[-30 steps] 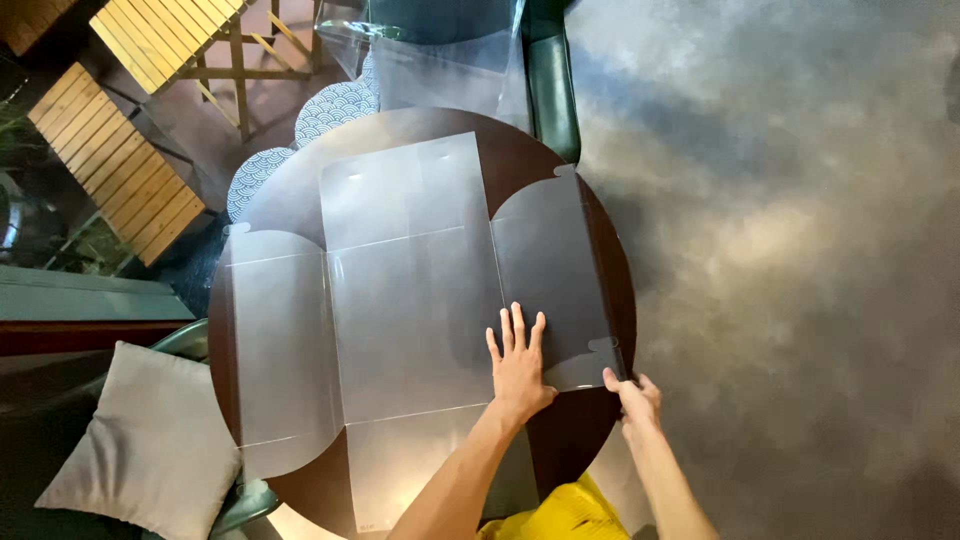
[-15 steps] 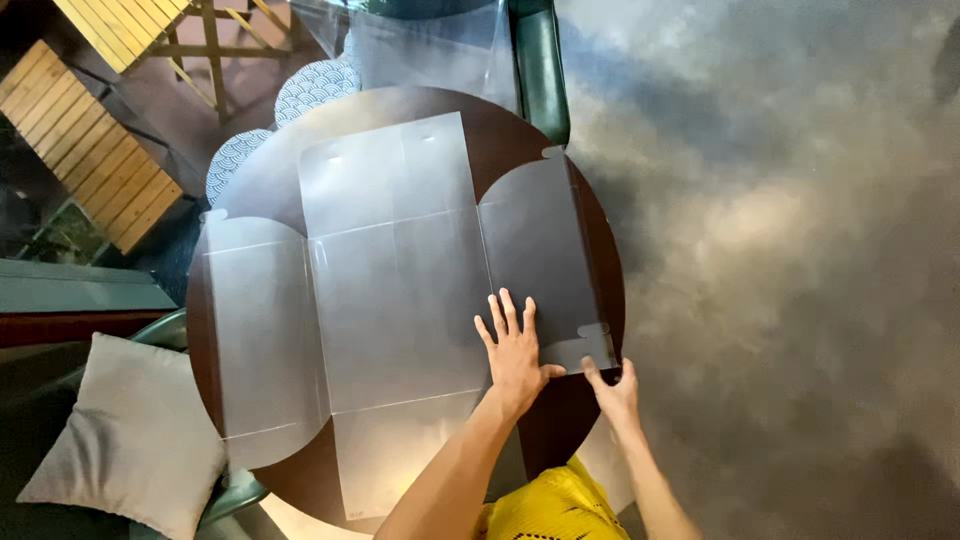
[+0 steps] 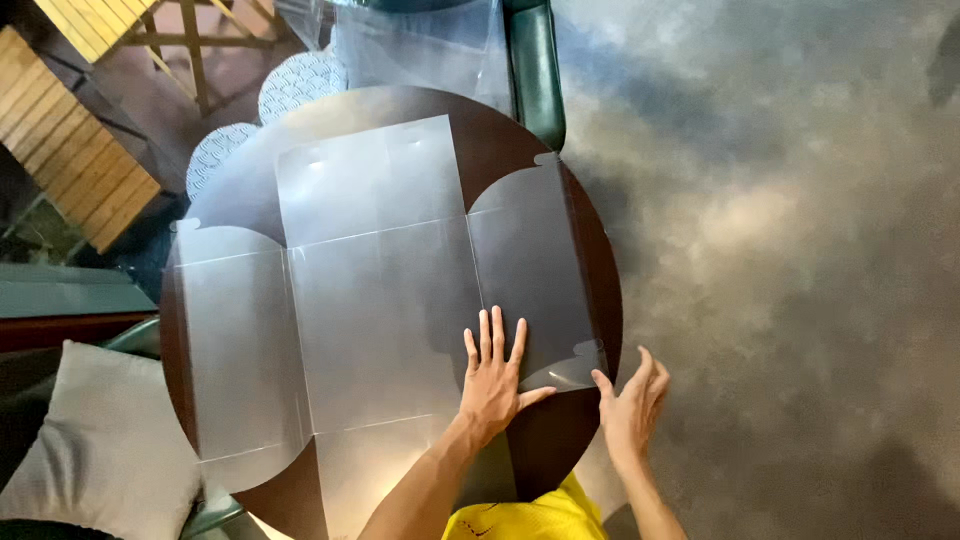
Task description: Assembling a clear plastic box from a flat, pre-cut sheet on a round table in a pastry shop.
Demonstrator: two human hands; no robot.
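Translucent plastic sheet (image 3: 380, 310), creased into panels with rounded flaps, is lying unfolded and flat across most of the round dark-brown desk (image 3: 590, 260). The left hand (image 3: 495, 375) is pressing palm-down on the sheet with its fingers spread apart, resting right on the crease between the middle panel and the right-hand panel, near the near edge. The right hand (image 3: 632, 405) is sitting at the near right rim of the desk, its grip loose and open, with the thumb tip touching the lifted near corner of the right-hand panel; it is not clamping anything. A yellow shirt (image 3: 520, 520) is showing at the near edge between the forearms. Off to the far side, a green chair (image 3: 535, 70) is standing against the desk with another clear sheet (image 3: 420, 45) draped over it. A beige cushion (image 3: 95, 450) is lying to the near left, and grey floor (image 3: 800, 250) is filling the right side.
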